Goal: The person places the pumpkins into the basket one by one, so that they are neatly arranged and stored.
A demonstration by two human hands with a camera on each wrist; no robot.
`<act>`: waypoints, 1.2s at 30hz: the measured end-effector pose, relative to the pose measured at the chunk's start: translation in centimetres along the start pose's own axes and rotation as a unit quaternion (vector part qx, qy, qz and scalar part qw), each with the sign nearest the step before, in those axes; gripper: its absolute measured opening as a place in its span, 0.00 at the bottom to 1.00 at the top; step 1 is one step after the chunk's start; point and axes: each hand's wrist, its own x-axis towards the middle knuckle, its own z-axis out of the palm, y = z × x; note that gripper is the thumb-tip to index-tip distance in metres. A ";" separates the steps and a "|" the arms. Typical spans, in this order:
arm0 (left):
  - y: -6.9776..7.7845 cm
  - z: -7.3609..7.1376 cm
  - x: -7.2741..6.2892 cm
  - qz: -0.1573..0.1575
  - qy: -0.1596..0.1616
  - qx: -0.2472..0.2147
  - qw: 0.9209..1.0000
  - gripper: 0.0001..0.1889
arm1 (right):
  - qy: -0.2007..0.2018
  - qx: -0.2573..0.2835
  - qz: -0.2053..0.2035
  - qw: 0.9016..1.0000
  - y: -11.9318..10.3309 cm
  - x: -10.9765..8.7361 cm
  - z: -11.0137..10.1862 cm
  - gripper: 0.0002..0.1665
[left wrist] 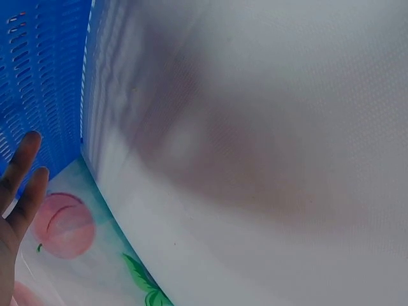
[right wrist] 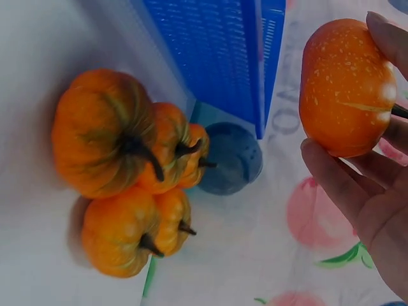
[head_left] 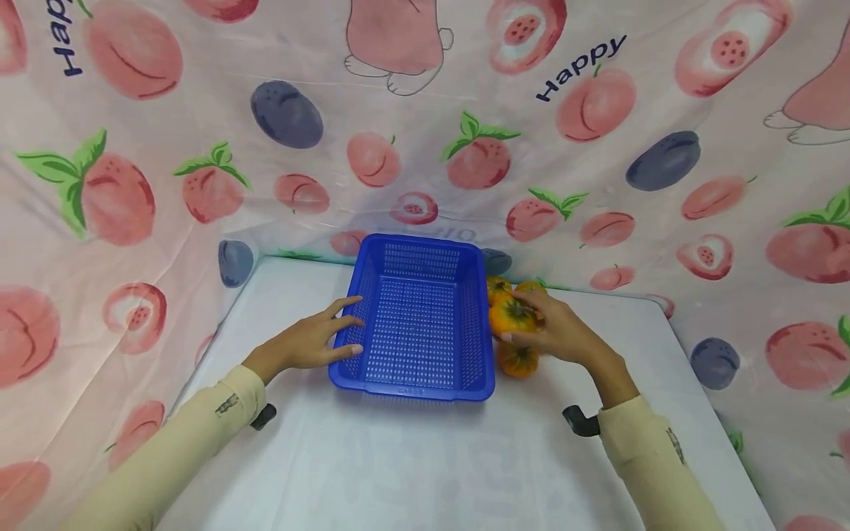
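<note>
My right hand (head_left: 563, 328) grips a small orange pumpkin (right wrist: 344, 89) between thumb and fingers, lifted over the others in the right wrist view. Below it, several more small pumpkins (right wrist: 105, 134) with dark stems cluster on the table, just right of a blue plastic basket (head_left: 412, 332). No items lie in the basket. At its left side is my left hand (head_left: 302, 343), fingers spread and reaching over the rim. Two of those fingers (left wrist: 25, 159) show against the basket wall in the left wrist view.
A white-covered table (head_left: 398, 464) carries the basket and pumpkins near its back edge. Behind it and at both sides hangs a pink curtain (head_left: 412, 133) printed with peaches and berries.
</note>
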 end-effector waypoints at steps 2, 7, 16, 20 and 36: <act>0.0 0.0 0.0 -0.003 -0.001 -0.001 1.000 0.33 | -0.004 -0.004 -0.002 1.000 -0.4 0.4 0.0 0.56; -0.1 0.3 0.2 -0.001 0.001 -0.005 1.000 0.32 | -0.016 -0.017 -0.029 0.999 -1.0 1.6 0.1 0.54; -0.3 0.4 0.2 0.000 0.000 -0.003 1.000 0.32 | -0.029 -0.020 -0.055 0.998 -1.6 4.1 0.7 0.52; -0.2 0.3 0.2 -0.005 -0.003 -0.003 1.000 0.32 | -0.033 -0.023 -0.013 0.999 -2.4 5.1 0.9 0.55; -0.2 0.2 0.1 0.000 0.005 -0.008 1.000 0.32 | -0.032 0.010 -0.045 0.998 -4.8 10.2 1.8 0.51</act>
